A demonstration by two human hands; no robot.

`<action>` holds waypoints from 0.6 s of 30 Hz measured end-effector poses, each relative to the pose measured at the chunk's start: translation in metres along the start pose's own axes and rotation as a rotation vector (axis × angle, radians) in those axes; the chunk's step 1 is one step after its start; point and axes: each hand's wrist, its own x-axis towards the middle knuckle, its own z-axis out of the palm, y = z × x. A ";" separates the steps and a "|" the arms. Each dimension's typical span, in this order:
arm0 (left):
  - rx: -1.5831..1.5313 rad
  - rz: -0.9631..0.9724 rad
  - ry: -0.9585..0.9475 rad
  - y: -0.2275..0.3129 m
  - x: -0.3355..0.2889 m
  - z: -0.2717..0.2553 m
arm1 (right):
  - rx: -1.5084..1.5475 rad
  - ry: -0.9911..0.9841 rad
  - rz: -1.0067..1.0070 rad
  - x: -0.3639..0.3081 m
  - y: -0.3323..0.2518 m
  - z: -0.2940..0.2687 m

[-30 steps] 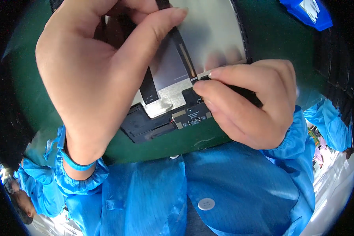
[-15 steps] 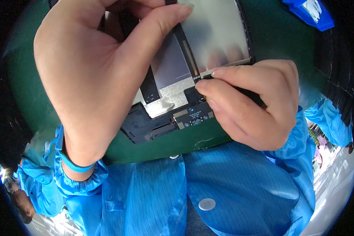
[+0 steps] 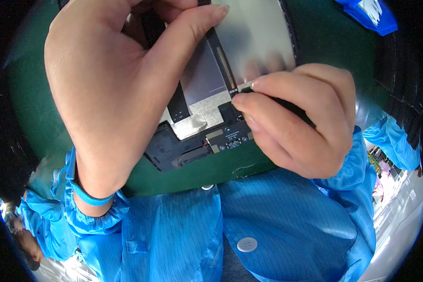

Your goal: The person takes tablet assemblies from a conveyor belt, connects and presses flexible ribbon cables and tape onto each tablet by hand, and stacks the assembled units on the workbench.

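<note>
Closest to the person, the near edge of the green bench (image 3: 197, 177) curves along the smock. Just beyond it lies the opened flat device (image 3: 268, 37), its inner side up and its short end roughly along that edge. On this end sits a small dark circuit board (image 3: 219, 139), left of and just below the right hand (image 3: 305, 117).

The right hand is bent, its fingertips drawn close together at the lower end of a dark ribbon strip (image 3: 224, 66); whether they pinch it or only press there cannot be told. Handling this well probably means light fingertip pressure straight down, the strip lying flat without kink or twist, and nails kept off the board.

The left hand (image 3: 103, 94) arches over the device's left side, thumb stretched across the strip farther up. Its other fingers are partly hidden, so its grip cannot be told; a steady, slack hold would likely spare the strip. The device reaches away beneath and between both hands.

Farthest, toward the bench's far right, stands a blue tray (image 3: 389, 27).
</note>
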 end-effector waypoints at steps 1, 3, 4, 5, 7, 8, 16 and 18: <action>0.011 0.017 0.001 0.000 0.000 0.000 | -0.002 0.001 0.000 -0.001 0.001 0.001; 0.031 0.051 0.001 -0.001 0.002 0.001 | -0.057 0.064 -0.078 -0.001 0.006 0.003; 0.041 0.067 0.001 0.000 0.001 0.000 | -0.058 0.063 -0.077 -0.001 0.005 0.003; 0.051 0.084 0.002 0.001 0.001 0.001 | -0.084 0.061 -0.060 0.000 0.004 0.003; 0.070 0.119 0.004 -0.001 0.002 0.000 | -0.113 0.059 -0.041 0.000 0.002 0.003; 0.081 0.134 0.006 -0.002 0.002 0.000 | -0.118 0.041 -0.023 0.000 0.000 0.003; 0.207 0.273 0.078 0.002 -0.001 -0.003 | -0.198 0.007 -0.012 0.002 -0.011 0.006; 0.165 0.215 0.122 0.003 -0.001 -0.003 | -0.192 0.041 0.006 0.001 -0.012 0.008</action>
